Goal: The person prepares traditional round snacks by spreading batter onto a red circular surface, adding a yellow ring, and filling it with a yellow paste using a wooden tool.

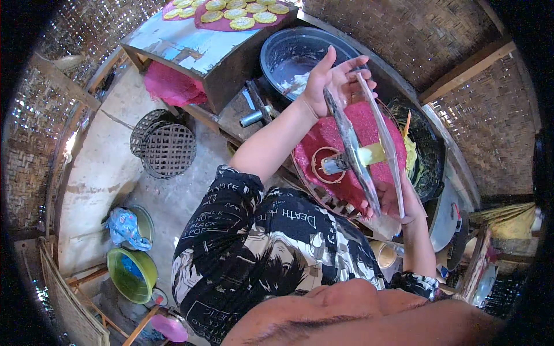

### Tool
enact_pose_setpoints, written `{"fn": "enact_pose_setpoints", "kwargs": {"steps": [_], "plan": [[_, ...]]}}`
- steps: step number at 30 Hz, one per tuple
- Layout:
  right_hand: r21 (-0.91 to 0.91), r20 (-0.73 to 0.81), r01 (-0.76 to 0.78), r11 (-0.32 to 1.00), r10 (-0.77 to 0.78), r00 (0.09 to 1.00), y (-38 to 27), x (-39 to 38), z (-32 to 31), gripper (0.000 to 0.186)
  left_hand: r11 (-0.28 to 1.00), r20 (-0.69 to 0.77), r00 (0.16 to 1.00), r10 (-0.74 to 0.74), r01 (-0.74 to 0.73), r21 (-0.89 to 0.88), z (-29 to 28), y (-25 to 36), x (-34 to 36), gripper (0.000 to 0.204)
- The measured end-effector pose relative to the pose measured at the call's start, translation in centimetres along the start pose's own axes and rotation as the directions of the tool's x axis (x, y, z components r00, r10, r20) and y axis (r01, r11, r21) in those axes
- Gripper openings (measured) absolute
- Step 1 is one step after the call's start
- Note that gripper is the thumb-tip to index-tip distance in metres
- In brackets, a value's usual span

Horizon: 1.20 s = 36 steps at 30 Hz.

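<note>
Two long wooden pieces, a dark worn stick [350, 144] and a paler stick [385, 135], lie side by side across my hands. My left hand [337, 83] is palm up under their far ends, fingers spread and thumb apart. Beneath the near ends, my right hand [398, 199] has its fingers apart, partly covered by the sticks. Below them is a pink mesh sheet [311, 138] on a round woven tray. On it a metal tube [333, 164] stands inside a thin ring [321, 172], beside a pale yellow cylinder [372, 153] partly hidden by the sticks.
A dark basin [271, 55] holds a whitish remnant. Flat yellow rounds [242, 23] lie on pink sheets upon a blue-topped table [173, 37]. A large dark pan [435, 150] stands to the right. Round lattice trays [168, 150] and a green basin [151, 271] rest at left.
</note>
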State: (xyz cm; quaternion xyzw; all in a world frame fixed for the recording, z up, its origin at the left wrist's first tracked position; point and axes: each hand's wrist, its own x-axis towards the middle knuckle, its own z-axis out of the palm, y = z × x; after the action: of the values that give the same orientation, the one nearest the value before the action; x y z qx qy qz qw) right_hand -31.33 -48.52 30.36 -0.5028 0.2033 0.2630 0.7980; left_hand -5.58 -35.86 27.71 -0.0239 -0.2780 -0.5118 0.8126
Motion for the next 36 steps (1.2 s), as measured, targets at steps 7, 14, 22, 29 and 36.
{"fn": "enact_pose_setpoints", "kwargs": {"steps": [7,14,22,29,36], "plan": [[-0.180,-0.256,-0.170,0.969,0.120,0.959,-0.7,-0.4,-2.0,0.089,0.989,-0.162,0.977,0.136,-0.144,-0.039,-3.0,-2.4,-1.5,0.051],[-0.249,-0.305,-0.183,0.951,0.102,0.947,-0.6,0.6,-0.4,0.078,0.975,-0.180,0.958,0.222,-0.223,0.016,-3.5,-1.9,-3.5,0.046],[-0.425,-0.285,0.008,0.905,-0.142,0.948,-0.6,3.5,-0.1,0.064,0.961,-0.204,0.944,0.258,-0.229,0.156,-3.4,1.2,-3.0,0.047],[-0.613,-0.372,-0.019,0.790,-0.267,0.889,-1.7,2.0,-0.4,0.060,0.963,-0.240,0.934,0.265,-0.245,0.109,-5.1,-0.3,-2.1,0.043],[-0.554,-0.389,-0.060,0.830,-0.195,0.900,-0.5,0.2,-0.3,0.055,0.979,-0.339,0.920,0.197,-0.200,0.026,-4.1,-2.4,-4.1,0.041]]}}
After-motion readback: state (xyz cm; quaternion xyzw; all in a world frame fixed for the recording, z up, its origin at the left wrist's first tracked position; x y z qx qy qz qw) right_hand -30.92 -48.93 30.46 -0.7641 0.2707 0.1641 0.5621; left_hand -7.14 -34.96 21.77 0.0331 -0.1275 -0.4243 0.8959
